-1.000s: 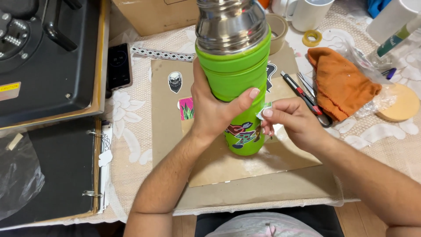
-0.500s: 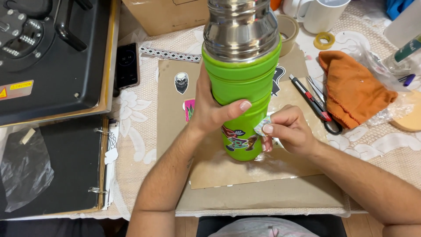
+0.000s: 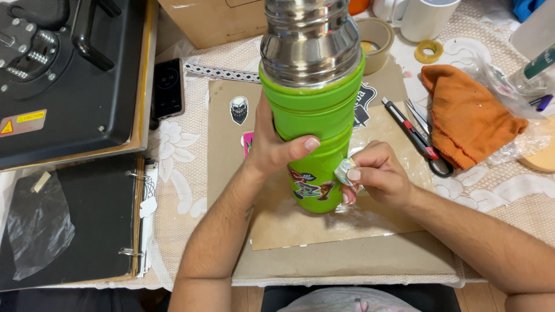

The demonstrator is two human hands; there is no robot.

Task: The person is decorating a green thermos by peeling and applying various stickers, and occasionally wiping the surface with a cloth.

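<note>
Fingers of the right hand pinched a small sticker against the green flask, which stood upright on cardboard on the counter. The left hand clasped its side. Smoothing from one edge likely avoided bubbles.

Off the left fingers' side: black heat press on a board; dark phone, face up; black binder with clear plastic film lying on it. Beyond the fingers — cardboard box, tape roll, white mug, small yellow tape ring. Off the right fingers' side: utility knife, scissors, orange cloth — partly over crumpled clear wrap. Below everything: lace tablecloth and brown cardboard mat.
</note>
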